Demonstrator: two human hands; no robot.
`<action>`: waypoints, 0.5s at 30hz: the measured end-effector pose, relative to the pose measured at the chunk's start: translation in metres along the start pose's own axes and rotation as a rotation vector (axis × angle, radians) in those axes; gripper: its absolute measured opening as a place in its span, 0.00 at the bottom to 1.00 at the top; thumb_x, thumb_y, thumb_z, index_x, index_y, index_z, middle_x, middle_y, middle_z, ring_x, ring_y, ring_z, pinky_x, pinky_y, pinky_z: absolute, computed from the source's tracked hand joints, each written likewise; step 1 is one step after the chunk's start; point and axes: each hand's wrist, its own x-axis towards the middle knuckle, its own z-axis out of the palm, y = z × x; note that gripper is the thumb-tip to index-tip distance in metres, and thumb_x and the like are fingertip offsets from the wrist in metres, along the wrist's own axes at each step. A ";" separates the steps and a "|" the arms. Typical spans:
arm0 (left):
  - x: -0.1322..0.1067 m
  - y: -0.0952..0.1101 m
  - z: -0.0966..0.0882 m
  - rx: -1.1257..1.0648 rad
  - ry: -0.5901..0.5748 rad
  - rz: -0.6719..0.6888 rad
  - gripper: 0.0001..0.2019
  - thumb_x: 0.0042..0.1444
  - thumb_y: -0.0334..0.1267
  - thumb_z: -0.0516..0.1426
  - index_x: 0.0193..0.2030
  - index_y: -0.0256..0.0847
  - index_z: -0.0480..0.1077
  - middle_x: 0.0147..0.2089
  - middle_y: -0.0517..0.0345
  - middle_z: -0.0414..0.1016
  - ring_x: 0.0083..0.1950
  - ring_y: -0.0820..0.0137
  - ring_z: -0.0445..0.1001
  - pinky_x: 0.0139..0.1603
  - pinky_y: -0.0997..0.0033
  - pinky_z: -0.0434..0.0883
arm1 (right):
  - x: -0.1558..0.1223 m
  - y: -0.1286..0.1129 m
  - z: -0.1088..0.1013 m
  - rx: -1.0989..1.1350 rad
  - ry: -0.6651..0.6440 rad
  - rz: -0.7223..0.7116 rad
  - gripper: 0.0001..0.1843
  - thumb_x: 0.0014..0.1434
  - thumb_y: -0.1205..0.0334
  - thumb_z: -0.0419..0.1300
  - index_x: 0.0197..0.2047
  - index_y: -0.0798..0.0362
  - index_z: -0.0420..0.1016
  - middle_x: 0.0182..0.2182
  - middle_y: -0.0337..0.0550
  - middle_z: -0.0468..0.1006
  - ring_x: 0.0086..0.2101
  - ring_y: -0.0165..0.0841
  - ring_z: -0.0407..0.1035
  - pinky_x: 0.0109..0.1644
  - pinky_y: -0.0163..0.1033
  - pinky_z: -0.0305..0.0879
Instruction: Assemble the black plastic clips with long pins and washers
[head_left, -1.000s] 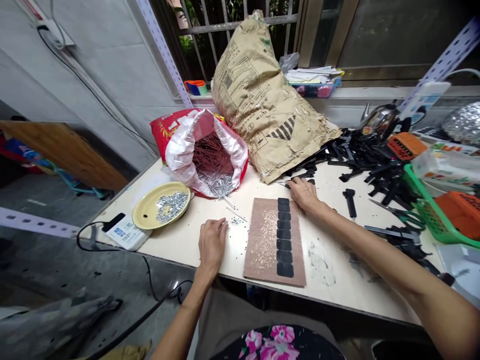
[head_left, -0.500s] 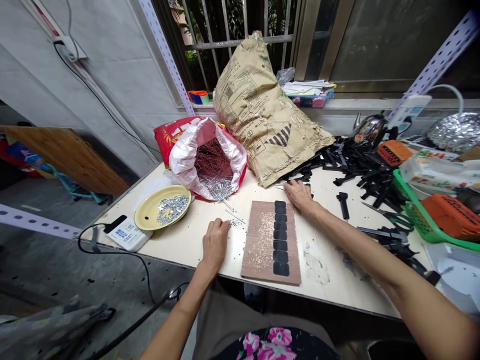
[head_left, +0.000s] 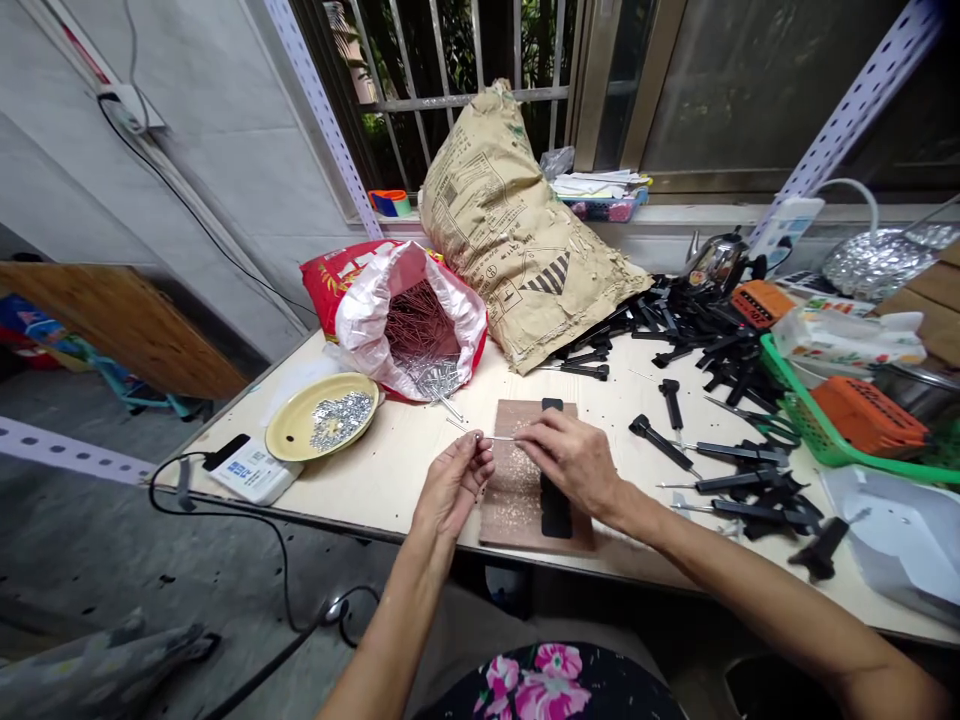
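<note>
My right hand (head_left: 571, 462) is closed in a pinch around a thin metal rod (head_left: 500, 438), held level over a brown board (head_left: 510, 535). At the rod's left end, the fingertips of my left hand (head_left: 454, 482) are pinched together on something too small to make out. A column of black pads (head_left: 556, 512) runs along the board, its middle partly covered by my right hand, and pale specks (head_left: 514, 500) lie beside it. To the left, a yellow plate (head_left: 281, 425) carries many small silvery bits. Behind stands an open red and white bag (head_left: 358, 318) of thin rods.
A large tan sack (head_left: 517, 240) leans against the window. Black plastic parts (head_left: 720, 350) are heaped at the right, with several black-handled pieces (head_left: 742, 483) nearer. Beyond them are a green basket (head_left: 787, 400) and a white tray (head_left: 892, 545). A white box with a cable (head_left: 259, 470) sits at the left edge.
My right hand has come back from the black parts by the sack to above the board, with a rod in it. My left hand has lifted from the table and met the rod's end.
</note>
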 end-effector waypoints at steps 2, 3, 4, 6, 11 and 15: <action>-0.005 -0.004 0.010 -0.062 -0.015 -0.014 0.11 0.43 0.32 0.67 0.33 0.32 0.72 0.29 0.57 0.75 0.27 0.77 0.73 0.30 0.79 0.74 | -0.001 -0.014 0.000 -0.056 0.019 -0.014 0.12 0.65 0.59 0.52 0.41 0.50 0.76 0.35 0.42 0.75 0.34 0.30 0.67 0.37 0.35 0.61; -0.007 -0.005 0.013 -0.082 -0.021 -0.013 0.10 0.44 0.32 0.66 0.33 0.32 0.73 0.28 0.57 0.76 0.27 0.77 0.73 0.31 0.79 0.75 | 0.000 -0.017 0.000 -0.078 0.030 -0.016 0.12 0.65 0.59 0.52 0.40 0.50 0.77 0.35 0.42 0.75 0.34 0.30 0.67 0.37 0.35 0.61; -0.008 -0.005 0.014 -0.099 -0.023 -0.010 0.09 0.45 0.31 0.66 0.33 0.32 0.73 0.28 0.57 0.76 0.27 0.77 0.73 0.31 0.78 0.75 | 0.000 -0.019 -0.001 -0.095 0.041 -0.017 0.12 0.65 0.59 0.52 0.40 0.51 0.77 0.35 0.42 0.75 0.34 0.30 0.67 0.37 0.35 0.60; -0.009 -0.005 0.016 -0.125 -0.016 -0.002 0.07 0.46 0.31 0.65 0.32 0.31 0.73 0.28 0.57 0.76 0.27 0.77 0.73 0.32 0.78 0.76 | 0.001 -0.019 -0.003 -0.115 0.053 -0.017 0.12 0.65 0.60 0.52 0.39 0.50 0.77 0.35 0.42 0.75 0.34 0.30 0.66 0.38 0.35 0.58; -0.013 -0.002 0.017 -0.129 -0.001 0.020 0.09 0.44 0.31 0.67 0.31 0.31 0.73 0.27 0.56 0.76 0.26 0.77 0.73 0.33 0.77 0.76 | 0.001 -0.020 -0.007 -0.163 0.056 -0.029 0.12 0.65 0.60 0.52 0.38 0.51 0.77 0.33 0.42 0.75 0.34 0.29 0.66 0.37 0.34 0.56; -0.013 -0.004 0.016 -0.046 -0.007 0.094 0.14 0.39 0.35 0.69 0.31 0.31 0.74 0.27 0.57 0.76 0.27 0.77 0.73 0.35 0.75 0.75 | -0.001 -0.021 -0.007 -0.227 0.055 -0.057 0.12 0.65 0.61 0.52 0.37 0.51 0.76 0.33 0.42 0.75 0.33 0.30 0.65 0.37 0.35 0.55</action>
